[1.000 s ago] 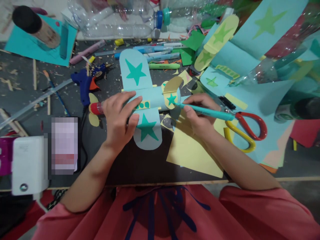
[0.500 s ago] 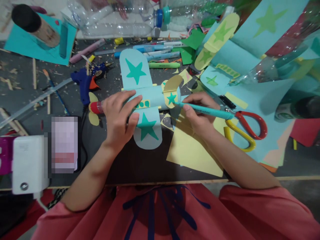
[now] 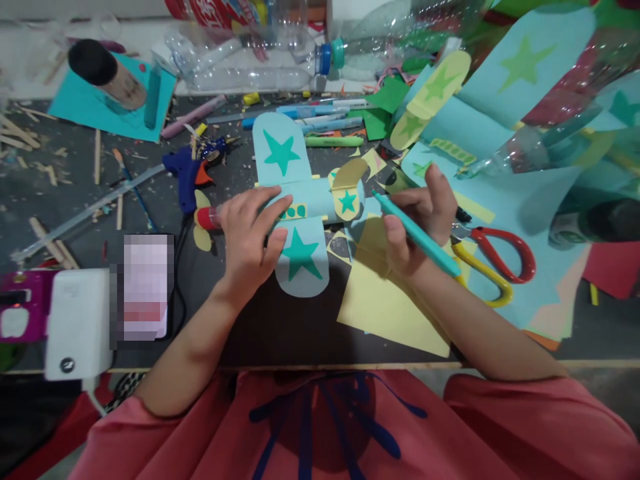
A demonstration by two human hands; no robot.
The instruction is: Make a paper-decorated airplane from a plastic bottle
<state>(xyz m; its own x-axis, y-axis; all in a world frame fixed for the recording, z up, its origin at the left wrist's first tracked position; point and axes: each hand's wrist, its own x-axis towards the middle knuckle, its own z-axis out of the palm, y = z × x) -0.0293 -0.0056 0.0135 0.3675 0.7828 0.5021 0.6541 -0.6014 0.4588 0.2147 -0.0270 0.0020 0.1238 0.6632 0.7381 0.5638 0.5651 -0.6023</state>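
Note:
A light-blue toy airplane [image 3: 320,195] made of paper round a bottle lies across the table, with teal stars on its wings and tail. At its left end are a red cap [image 3: 206,218] and yellow propeller blades. My left hand [image 3: 253,233] grips the body near this end, its fingers over the top and the thumb by the lower wing. In my right hand [image 3: 420,223] is a teal marker [image 3: 423,237], its tip just right of the tail and apart from it. My right index finger is raised. Scissors [image 3: 500,260] with red and yellow handles lie beside my right wrist.
Yellow paper [image 3: 395,300] lies under my right forearm. A blue glue gun [image 3: 193,173] and a phone [image 3: 145,287] are at the left, with a white power bank [image 3: 80,327]. Several markers [image 3: 325,123] and plastic bottles [image 3: 250,60] lie at the back. Another paper airplane [image 3: 480,107] stands back right.
My right hand has lifted the marker tip off the star on the tail and drawn it right, with the index finger raised. My left hand stays on the airplane. The view has shifted slightly.

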